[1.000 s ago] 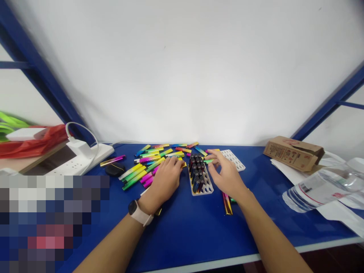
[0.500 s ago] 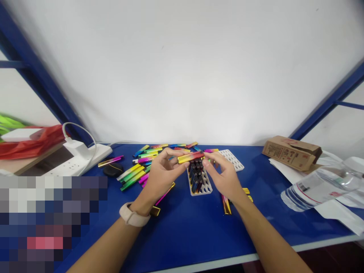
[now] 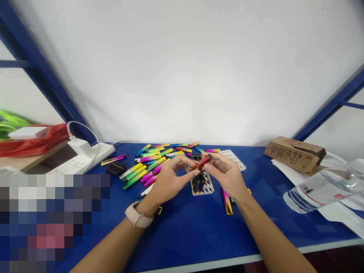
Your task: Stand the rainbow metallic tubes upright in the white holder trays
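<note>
Between my two hands is a slim, shiny red-and-gold tube (image 3: 203, 162) that looks like a vape pen, tilted with its dark end up to the right. My left hand (image 3: 174, 176) pinches the lower gold end between thumb and fingers. At the dark end, my right hand (image 3: 226, 172) has its thumb and fingertips closed on the tube. Just below them stands a white tray with oval holes (image 3: 209, 187). Several dark-topped tubes (image 3: 200, 182) stand upright in it, partly hidden by my fingers.
Many shiny multicoloured tubes (image 3: 136, 176) lie left and behind; a few (image 3: 227, 203) lie by my right wrist. A second white tray (image 3: 234, 160) is behind my right hand. Right: cardboard box (image 3: 292, 153), water bottle (image 3: 315, 191), papers. Left: power strip (image 3: 76, 163), black pouch (image 3: 116, 168).
The tube has turned from nearly level, gold side showing, to a steeper tilt with its red side showing. My left hand has shifted slightly right and lower, and the view has shifted a little.
</note>
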`<state>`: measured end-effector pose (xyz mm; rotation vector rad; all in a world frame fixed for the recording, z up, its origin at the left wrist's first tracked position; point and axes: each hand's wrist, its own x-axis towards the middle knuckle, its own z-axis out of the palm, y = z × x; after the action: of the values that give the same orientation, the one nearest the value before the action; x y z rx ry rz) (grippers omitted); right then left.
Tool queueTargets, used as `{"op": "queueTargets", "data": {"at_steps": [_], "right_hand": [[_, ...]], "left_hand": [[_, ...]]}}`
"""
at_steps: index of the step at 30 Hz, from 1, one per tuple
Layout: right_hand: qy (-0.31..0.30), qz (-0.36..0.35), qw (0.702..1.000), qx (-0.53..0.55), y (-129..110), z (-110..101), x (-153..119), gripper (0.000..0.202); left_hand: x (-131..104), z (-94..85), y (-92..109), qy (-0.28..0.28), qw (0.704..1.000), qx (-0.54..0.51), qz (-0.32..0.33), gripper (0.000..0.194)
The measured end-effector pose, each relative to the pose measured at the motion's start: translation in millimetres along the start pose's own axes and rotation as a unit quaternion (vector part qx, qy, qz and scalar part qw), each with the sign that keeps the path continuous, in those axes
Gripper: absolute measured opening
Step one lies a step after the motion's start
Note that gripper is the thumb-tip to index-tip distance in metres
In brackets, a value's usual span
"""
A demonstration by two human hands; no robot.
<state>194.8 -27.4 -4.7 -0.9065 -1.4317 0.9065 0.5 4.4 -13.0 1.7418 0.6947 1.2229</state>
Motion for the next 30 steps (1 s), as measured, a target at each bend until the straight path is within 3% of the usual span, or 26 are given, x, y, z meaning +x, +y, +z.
{"op": "queueTargets", "data": {"at_steps": [4,9,14,21,25,30], "right_hand": [[-0.009,-0.016,1.0,-0.01,-0.2,2.5,-0.6,0.028],[0.062,-0.059,0.996,-0.002,-8.3,0.4,2.0,0.019],[0.055,0.017,0.996,0.075,-7.4,-4.2,6.2,0.026],[0.031,0.099,0.984,0.148,8.2,-5.5,9.7,0.035],[0.029,0.157,0.976,0.15,14.6,-9.5,11.9,0.054],[0.051,0.181,0.971,0.149,18.7,-12.3,13.7,0.045]], "left_hand": [[-0.9,-0.4,0.8,-0.015,1.0,0.019,0.005,0.018],[1.0,-2.8,0.2,0.031,0.997,0.067,0.028,0.014],[3.8,-7.3,-10.1,0.084,0.984,0.156,0.031,0.01],[4.0,-6.6,-14.3,0.085,0.974,0.206,0.034,0.011],[4.2,-7.0,-15.0,0.081,0.973,0.213,0.037,0.012],[4.3,-6.8,-13.7,0.078,0.971,0.223,0.041,0.014]]}}
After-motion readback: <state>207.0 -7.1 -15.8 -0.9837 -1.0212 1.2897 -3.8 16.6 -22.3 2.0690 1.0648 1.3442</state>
